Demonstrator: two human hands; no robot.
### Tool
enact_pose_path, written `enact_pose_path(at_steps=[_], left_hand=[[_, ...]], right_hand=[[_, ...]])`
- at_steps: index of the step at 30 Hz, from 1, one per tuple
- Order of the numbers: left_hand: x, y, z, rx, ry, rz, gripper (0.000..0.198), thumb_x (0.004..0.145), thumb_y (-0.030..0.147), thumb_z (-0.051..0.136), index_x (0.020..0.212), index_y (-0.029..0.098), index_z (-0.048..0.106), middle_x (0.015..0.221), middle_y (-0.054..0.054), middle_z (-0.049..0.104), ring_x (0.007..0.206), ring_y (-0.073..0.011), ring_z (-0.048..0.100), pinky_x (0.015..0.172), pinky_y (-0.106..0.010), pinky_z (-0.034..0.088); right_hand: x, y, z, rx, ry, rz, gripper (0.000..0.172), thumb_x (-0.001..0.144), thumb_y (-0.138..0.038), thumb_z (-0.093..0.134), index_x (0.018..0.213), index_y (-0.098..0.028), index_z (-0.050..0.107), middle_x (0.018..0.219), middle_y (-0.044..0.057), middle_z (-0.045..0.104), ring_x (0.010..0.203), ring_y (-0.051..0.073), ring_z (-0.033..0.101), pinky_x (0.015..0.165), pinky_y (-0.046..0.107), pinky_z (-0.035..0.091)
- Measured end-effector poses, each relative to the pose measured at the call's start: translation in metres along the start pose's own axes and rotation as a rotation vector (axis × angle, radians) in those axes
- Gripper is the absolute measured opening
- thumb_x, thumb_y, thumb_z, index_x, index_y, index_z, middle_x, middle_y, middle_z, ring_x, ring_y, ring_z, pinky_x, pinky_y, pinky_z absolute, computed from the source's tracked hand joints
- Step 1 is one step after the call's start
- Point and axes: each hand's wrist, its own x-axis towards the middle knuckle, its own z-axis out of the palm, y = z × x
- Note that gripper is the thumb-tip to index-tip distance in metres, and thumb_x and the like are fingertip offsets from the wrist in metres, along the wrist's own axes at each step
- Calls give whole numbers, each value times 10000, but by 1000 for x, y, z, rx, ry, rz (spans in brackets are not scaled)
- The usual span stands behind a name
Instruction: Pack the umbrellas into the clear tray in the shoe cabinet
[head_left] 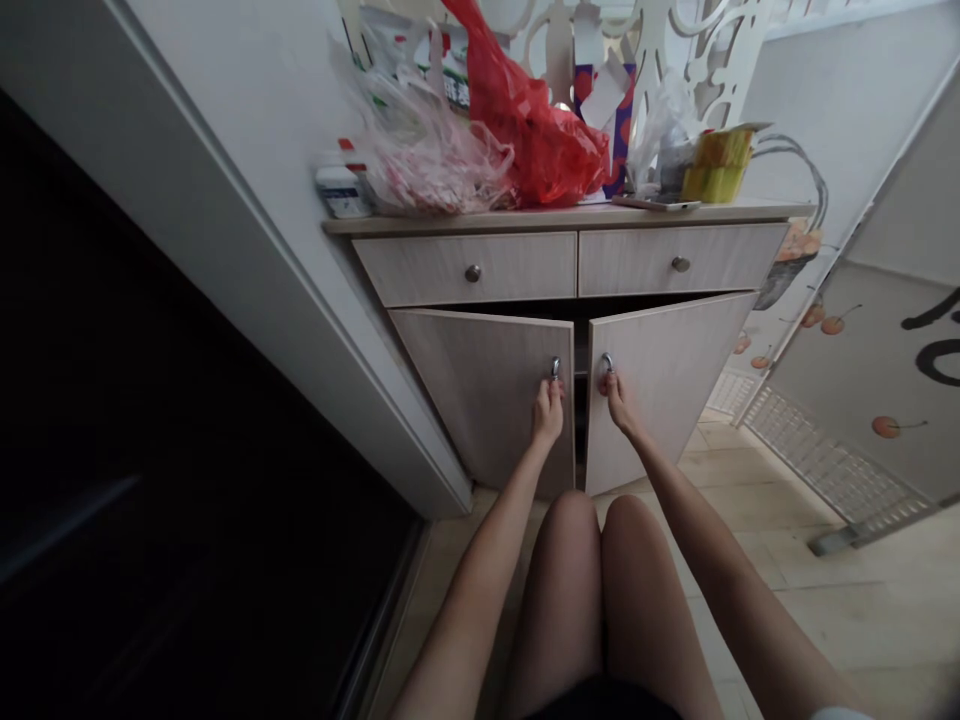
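Note:
A pale wood cabinet [525, 218] stands against the wall with two drawers above two doors. My left hand [547, 412] is closed on the metal ring handle [555, 368] of the left door [480, 390]. My right hand [616, 400] grips the ring handle [607, 362] of the right door [667, 370]. Both doors are slightly ajar, with a dark gap showing between and above them. My knees sit just below, close to the doors.
On the cabinet top lie a red plastic bag [540, 130], a pinkish plastic bag [435, 160], a clear bag, yellow boxes [716, 165] and a phone [656, 203]. A dark doorway opens at left. A panel printed with cherries [862, 380] leans at right. The floor is tiled.

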Motion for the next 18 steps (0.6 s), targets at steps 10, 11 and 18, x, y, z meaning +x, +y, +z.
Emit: enact_pose_path(at_steps=[10, 11, 18], left_hand=[[-82, -1, -70, -300, 314, 2, 698, 792, 862, 280, 667, 226, 538, 554, 1, 466, 561, -152, 477, 585, -282, 412], [-87, 0, -77, -310, 341, -16, 715, 764, 886, 289, 649, 226, 539, 540, 2, 456, 545, -151, 463, 563, -283, 396], [-111, -5, -130, -367, 501, -70, 739, 671, 940, 356, 561, 218, 463, 496, 28, 390, 480, -121, 369, 486, -274, 310]], right_hand=[[-75, -16, -64, 15, 215, 160, 773, 831, -846, 67, 608, -228, 475, 583, 39, 525, 584, 175, 515, 598, 303, 422], [-82, -16, -72, 17, 247, 179, 776, 822, -854, 66, 590, -231, 465, 559, 36, 509, 557, 172, 502, 574, 301, 410], [-114, -9, -126, 130, 446, 309, 755, 757, -919, 108, 547, -252, 393, 458, 9, 401, 433, 148, 392, 460, 297, 333]])
